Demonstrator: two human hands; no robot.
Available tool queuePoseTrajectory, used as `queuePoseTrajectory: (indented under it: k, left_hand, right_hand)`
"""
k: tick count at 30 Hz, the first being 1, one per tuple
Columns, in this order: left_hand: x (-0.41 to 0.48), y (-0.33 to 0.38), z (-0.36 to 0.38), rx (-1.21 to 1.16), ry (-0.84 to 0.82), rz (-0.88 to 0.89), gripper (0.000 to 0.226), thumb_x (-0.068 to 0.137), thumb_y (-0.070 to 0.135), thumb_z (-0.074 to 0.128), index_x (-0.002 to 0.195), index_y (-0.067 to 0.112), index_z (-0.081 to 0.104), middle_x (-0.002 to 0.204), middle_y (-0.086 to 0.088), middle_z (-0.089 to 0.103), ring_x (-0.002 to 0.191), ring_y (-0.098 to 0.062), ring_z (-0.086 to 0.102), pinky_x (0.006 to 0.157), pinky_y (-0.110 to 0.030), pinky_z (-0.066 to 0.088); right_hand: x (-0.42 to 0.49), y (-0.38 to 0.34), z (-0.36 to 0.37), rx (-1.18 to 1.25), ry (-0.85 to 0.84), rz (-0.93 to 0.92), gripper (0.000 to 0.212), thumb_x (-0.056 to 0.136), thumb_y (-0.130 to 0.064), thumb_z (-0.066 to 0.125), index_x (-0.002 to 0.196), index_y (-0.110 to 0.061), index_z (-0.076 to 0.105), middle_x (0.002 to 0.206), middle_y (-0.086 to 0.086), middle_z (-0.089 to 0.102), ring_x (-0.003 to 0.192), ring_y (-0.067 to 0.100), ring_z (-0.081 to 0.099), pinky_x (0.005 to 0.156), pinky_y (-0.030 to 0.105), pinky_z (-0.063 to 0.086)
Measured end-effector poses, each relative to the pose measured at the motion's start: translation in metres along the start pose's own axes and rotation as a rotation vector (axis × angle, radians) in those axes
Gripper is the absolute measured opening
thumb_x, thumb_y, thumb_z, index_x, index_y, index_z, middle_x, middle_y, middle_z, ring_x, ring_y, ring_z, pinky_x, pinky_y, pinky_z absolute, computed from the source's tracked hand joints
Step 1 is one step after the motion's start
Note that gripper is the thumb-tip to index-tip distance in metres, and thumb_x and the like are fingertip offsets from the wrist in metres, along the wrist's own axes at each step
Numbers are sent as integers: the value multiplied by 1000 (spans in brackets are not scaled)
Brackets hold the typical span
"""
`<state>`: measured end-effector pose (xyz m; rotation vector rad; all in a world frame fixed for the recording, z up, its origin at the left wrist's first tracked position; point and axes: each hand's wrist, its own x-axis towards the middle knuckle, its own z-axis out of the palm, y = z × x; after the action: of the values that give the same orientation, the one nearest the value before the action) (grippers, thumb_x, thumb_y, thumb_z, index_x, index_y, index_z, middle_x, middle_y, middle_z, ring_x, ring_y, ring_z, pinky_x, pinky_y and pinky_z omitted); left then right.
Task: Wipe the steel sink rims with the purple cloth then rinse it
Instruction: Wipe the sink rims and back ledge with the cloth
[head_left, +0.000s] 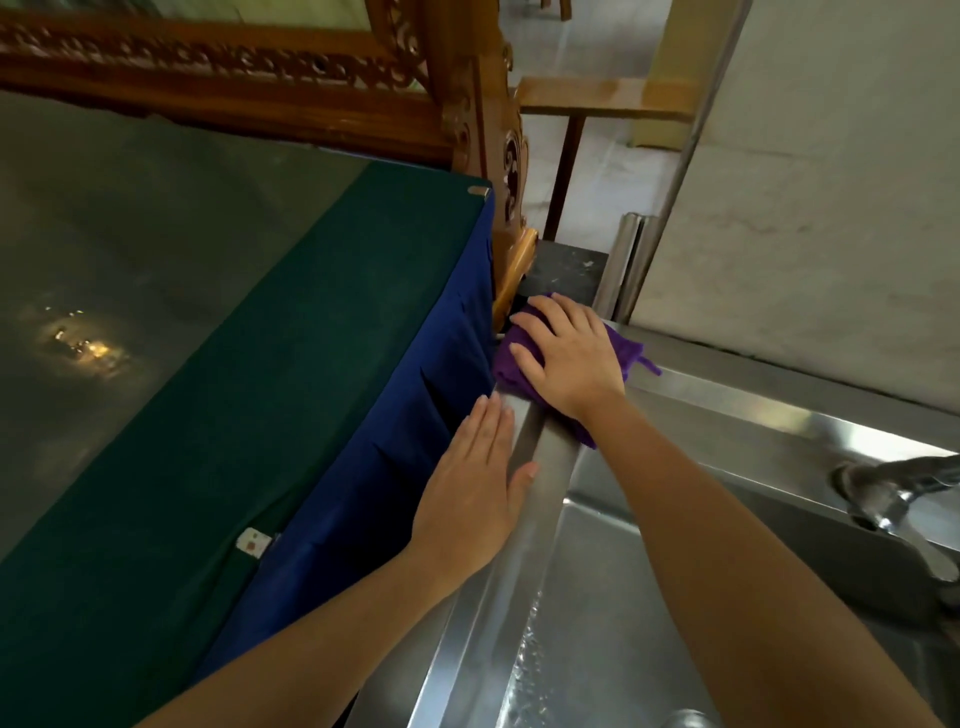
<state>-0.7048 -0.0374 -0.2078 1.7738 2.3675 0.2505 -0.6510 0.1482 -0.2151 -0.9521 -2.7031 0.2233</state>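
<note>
Nearest: wet stainless steel sink basin (613, 597), with a streak of water on its left inner wall. Both forearms come in from the bottom edge.

Left hand (470, 488): flat, fingers straight and together, holding nothing. The palm rests on the sink's flat steel left rim (498, 597), with the thumb lying on the rim's top.

Right hand (569, 358): also flat, fingers slightly spread, pressing down on the folded purple cloth (506, 364). No curl or pinch round it.

The cloth sits at the far left corner of the sink rim. It pokes out from under the hand on both sides, with a small loop tag at its right edge. The two hands are close together on the same rim, not touching, the left one nearer the camera.

Chrome tap (883, 499) is at the right edge, above the basin.

Left of the sink, just beside the rim: a bench under a dark green cover (285, 338) with a pleated blue skirt (389, 441) down its side.

Beyond the cloth is a small dark ledge (566, 270). Further back are a carved brown wooden frame (467, 130), a slanted steel pole (696, 130) and a white wall (805, 156).
</note>
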Motion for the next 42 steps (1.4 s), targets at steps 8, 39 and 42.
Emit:
queuePoseTrajectory:
  k: [8, 39, 42]
  left_hand:
    - [0, 0, 4, 42, 39, 24, 72, 85, 58, -13, 143, 16, -4, 154, -1, -6, 142, -11, -12, 116, -26, -1]
    - [-179, -29, 1, 221, -27, 149, 67, 99, 46, 7, 137, 3, 43, 145, -13, 43, 136, -25, 37, 113, -38, 30]
    - [-202, -32, 1, 218, -46, 155, 66, 99, 47, 11, 138, 2, 40, 146, -13, 41, 137, -24, 34, 111, -37, 18]
  right_hand:
    - [5, -5, 4, 70, 36, -15, 44, 93, -49, 28, 120, -29, 57, 143, -2, 45, 139, 23, 29, 117, 43, 16]
    - [-114, -119, 12, 321, 205, -23, 33, 94, -30, 40, 94, -16, 71, 106, -5, 69, 114, 20, 50, 104, 32, 32]
    - [-134, -135, 13, 285, 196, -27, 32, 94, -31, 40, 94, -18, 70, 110, -5, 67, 116, 21, 49, 106, 35, 31]
